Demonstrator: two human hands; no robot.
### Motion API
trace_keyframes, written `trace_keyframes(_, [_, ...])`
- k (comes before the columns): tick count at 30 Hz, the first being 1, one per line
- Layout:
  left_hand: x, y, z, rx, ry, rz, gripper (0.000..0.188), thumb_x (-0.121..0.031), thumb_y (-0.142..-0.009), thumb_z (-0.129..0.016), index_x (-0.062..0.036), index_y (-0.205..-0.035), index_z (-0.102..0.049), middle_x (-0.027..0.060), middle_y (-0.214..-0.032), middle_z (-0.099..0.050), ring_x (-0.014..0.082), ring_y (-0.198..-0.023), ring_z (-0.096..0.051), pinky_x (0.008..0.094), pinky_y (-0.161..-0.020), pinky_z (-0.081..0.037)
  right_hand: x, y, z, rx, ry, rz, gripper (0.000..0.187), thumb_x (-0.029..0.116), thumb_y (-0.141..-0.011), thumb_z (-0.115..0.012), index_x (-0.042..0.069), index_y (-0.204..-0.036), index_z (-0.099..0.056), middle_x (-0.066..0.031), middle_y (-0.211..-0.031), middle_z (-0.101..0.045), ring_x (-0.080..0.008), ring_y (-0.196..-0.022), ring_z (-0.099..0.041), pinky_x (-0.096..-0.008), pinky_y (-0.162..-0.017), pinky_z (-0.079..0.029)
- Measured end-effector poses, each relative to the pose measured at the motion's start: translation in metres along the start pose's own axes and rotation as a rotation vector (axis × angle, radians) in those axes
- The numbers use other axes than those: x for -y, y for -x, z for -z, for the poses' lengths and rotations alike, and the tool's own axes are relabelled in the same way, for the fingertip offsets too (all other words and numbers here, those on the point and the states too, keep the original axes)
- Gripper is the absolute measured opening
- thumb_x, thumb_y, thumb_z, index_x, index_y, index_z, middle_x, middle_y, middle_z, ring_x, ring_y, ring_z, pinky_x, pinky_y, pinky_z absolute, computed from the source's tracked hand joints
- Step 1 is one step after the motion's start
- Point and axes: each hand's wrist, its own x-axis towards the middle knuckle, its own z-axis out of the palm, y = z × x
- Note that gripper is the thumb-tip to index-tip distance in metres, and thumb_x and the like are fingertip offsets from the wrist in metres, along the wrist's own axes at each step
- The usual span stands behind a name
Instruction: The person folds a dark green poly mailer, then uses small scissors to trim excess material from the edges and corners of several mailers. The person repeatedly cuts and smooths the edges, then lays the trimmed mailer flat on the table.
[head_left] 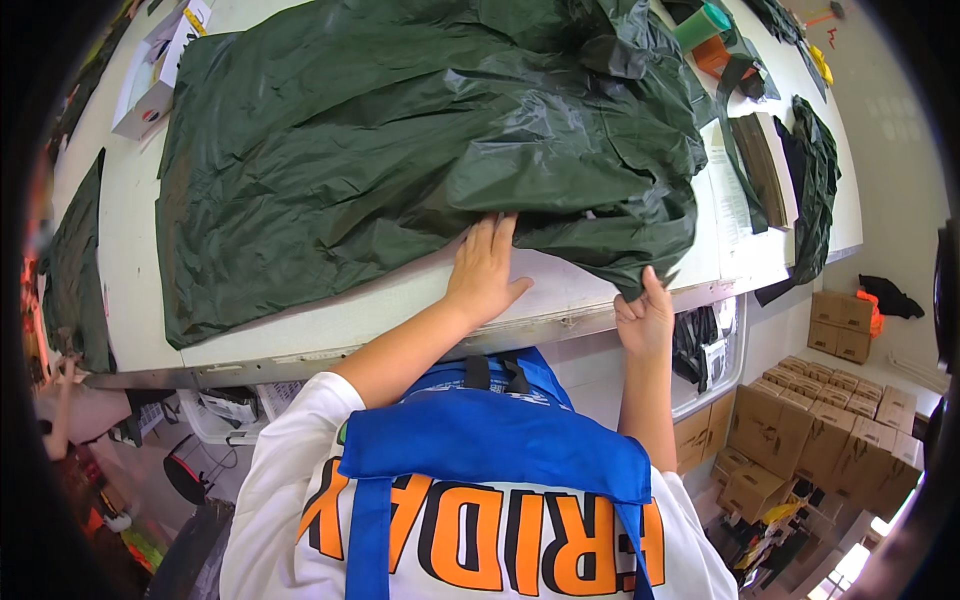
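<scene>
A large dark green piece of shiny, crumpled fabric [400, 130] is spread over the white table [400, 295], bunched up toward its right side. My left hand [484, 268] lies with fingers stretched out at the fabric's near edge, fingertips touching or just under it. At the near right corner, my right hand [645, 312] pinches the fabric between thumb and fingers, close to the table's front edge. Whether the cloth is a finished garment, I cannot tell.
At the far left stands a white box [150, 85]. Green tape or thread roll [700, 28], dark straps and a dark garment [815, 190] lie at the right. Cardboard boxes [790, 420] are stacked on the right floor. Another person's hand [65, 375] shows at far left.
</scene>
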Motion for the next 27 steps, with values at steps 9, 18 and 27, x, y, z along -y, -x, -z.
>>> trace_keyframes(9, [-0.11, 0.002, 0.09, 0.759, 0.062, 0.046, 0.031, -0.029, -0.083, -0.061, -0.0033, -0.1, -0.06, 0.0234, -0.09, -0.063, 0.0395, -0.092, -0.059, 0.0446, -0.081, -0.046, 0.119, -0.017, 0.091, -0.233, 1.02, 0.047, 0.021, 0.006, -0.088, -0.055, 0.003, -0.108, -0.062, -0.0064, -0.085, -0.065, -0.0118, -0.063, -0.052, -0.023, -0.058, -0.041])
trace_keyframes(18, [-0.188, -0.028, 0.086, 1.139, 0.274, -0.024, 0.061, -0.042, -0.08, -0.068, 0.0055, -0.114, -0.049, 0.0214, -0.089, -0.062, 0.0286, -0.082, -0.061, 0.0355, -0.072, -0.048, 0.152, -0.193, 0.024, 1.081, 1.78, 0.538, 0.049, -0.009, -0.067, -0.046, 0.011, -0.107, -0.067, -0.0118, -0.115, -0.063, -0.0345, -0.112, -0.054, -0.0377, -0.096, -0.043])
trace_keyframes(27, [-0.131, 0.094, 0.052, 0.867, 0.323, 0.486, 0.055, -0.047, -0.078, -0.068, 0.0008, -0.105, -0.064, 0.0177, -0.094, -0.068, 0.0288, -0.087, -0.065, 0.0353, -0.079, -0.049, 0.136, -0.173, 0.043, 1.018, 1.363, -0.169, 0.047, -0.014, -0.071, -0.038, 0.0, -0.108, -0.064, -0.0105, -0.112, -0.065, -0.0211, -0.107, -0.06, -0.0297, -0.099, -0.042])
